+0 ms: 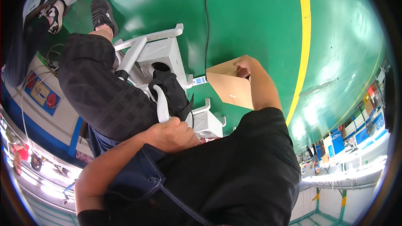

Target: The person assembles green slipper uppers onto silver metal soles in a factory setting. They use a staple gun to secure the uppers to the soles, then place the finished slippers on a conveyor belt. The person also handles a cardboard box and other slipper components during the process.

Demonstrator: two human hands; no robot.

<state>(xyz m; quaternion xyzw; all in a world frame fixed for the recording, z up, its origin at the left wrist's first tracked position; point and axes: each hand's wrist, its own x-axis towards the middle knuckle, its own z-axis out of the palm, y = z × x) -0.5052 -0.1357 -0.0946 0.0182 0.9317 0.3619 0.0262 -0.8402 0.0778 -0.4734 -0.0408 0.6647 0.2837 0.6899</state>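
My left hand (pixel 172 135) is closed in front of my body, against the lower end of a curved white bar (pixel 161 104); the wrapped fingers are partly hidden. Beside that bar hangs a black mesh pouch (pixel 169 90). My right hand (pixel 246 65) reaches over the rim of an open brown cardboard box (pixel 229 88) at the right. Its fingers go down inside the box in shadow, so their grip and anything in them are hidden.
White metal stool-like frames (pixel 146 56) stand by my knee. A white power strip (pixel 200 80) lies near the box, with a black cable (pixel 207 16) crossing the green floor. A yellow line (pixel 305 33) runs at right. Another person's shoe (pixel 55 16) is at far left.
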